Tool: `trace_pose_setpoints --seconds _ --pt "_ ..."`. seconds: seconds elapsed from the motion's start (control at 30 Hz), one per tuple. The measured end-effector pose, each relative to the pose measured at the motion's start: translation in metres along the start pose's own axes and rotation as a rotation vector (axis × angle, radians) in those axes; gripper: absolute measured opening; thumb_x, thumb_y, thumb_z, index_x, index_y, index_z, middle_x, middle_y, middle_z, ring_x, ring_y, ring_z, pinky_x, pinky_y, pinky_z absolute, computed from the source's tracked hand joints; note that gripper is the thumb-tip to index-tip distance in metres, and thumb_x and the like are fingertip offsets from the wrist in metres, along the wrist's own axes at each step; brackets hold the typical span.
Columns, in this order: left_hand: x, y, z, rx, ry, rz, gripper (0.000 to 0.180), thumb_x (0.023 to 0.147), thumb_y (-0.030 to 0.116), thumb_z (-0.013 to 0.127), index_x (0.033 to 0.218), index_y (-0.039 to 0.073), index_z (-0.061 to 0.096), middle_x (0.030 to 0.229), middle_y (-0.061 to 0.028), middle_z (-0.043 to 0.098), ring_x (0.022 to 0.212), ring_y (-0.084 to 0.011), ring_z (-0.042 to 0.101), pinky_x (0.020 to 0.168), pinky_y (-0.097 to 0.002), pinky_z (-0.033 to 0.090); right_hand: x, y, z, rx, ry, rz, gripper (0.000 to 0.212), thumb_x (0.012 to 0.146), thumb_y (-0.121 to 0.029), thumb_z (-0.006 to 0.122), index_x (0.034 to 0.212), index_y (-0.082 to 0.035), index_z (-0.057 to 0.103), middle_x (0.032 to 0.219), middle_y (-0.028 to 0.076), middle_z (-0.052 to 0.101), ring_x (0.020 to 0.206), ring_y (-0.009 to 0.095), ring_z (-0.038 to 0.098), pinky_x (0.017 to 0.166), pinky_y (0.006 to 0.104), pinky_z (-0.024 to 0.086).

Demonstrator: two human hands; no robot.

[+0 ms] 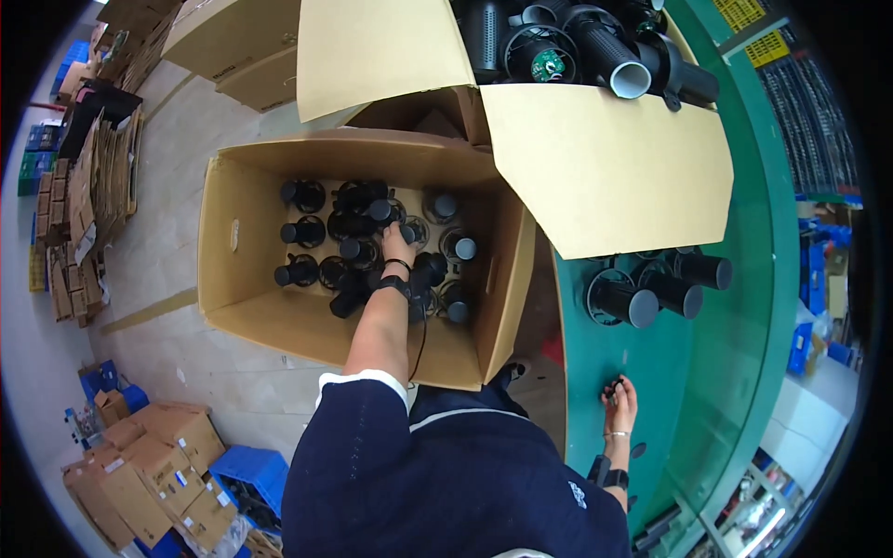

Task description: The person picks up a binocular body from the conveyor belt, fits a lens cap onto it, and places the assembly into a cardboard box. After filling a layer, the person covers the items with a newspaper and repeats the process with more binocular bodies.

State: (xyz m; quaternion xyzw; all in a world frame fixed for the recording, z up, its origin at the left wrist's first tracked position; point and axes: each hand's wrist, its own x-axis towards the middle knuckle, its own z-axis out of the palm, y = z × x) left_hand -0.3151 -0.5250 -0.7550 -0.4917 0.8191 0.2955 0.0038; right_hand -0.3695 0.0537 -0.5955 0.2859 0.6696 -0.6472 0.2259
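Note:
My left hand (400, 245) reaches down into a large open cardboard box (251, 325). Its fingers are closed round the top of a black cylindrical part with a wide ring at its base. Several more black cylindrical parts (304, 232) stand in the box around it, and a few lie tilted. Over the green bench (605, 353), my right hand (620, 407) is closed with a small black piece (611, 387) between its fingertips. Beyond it on the bench lie a few black cylinders with ringed bases (633, 305), partly under a cardboard flap (614, 167).
A second box at the far right holds black housings (595, 46), one showing a green circuit board (548, 65). Small dark discs (638, 450) lie on the bench. Flattened cartons (112, 177) lean at the left. Closed cartons (153, 474) and a blue crate (253, 474) stand lower left.

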Motion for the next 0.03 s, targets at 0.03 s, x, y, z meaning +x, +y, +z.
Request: trace_pose_setpoints --seconds 0.03 --pt "0.0066 -0.0016 0.0019 0.022 -0.029 -0.034 0.076 0.064 0.010 0.080 0.130 0.009 0.041 0.129 -0.0182 0.046 0.120 -0.0383 0.044 0.098 -0.0422 0.041 0.0019 -0.0021 0.0012 -0.021 -0.011 0.004 0.035 0.090 -0.017 0.062 0.123 -0.007 0.055 0.105 0.004 0.061 0.088 0.015 0.060 0.070 0.0285 0.055"
